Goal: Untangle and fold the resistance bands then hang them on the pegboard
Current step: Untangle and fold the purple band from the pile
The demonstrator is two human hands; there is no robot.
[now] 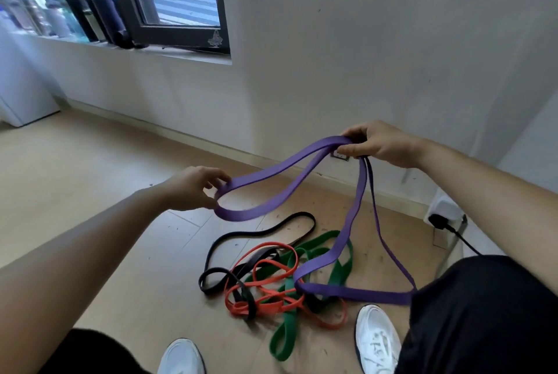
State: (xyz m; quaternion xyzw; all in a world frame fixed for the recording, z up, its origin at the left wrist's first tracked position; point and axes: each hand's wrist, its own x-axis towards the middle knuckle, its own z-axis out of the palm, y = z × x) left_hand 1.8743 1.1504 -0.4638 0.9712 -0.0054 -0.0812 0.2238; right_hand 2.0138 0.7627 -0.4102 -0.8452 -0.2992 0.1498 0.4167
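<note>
As left hand [193,189] and right hand [380,144] pinch it, the flat purple band [347,293] sags; loops twisted.

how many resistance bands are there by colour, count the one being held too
purple band: 1
black band: 1
orange band: 1
green band: 1
total: 4, as far as the tangle on the floor lets me tell

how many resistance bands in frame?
4: purple band held by left hand and right hand; black band, orange band, green band tangled on the floor. Another may be hidden in the tangle.
</note>
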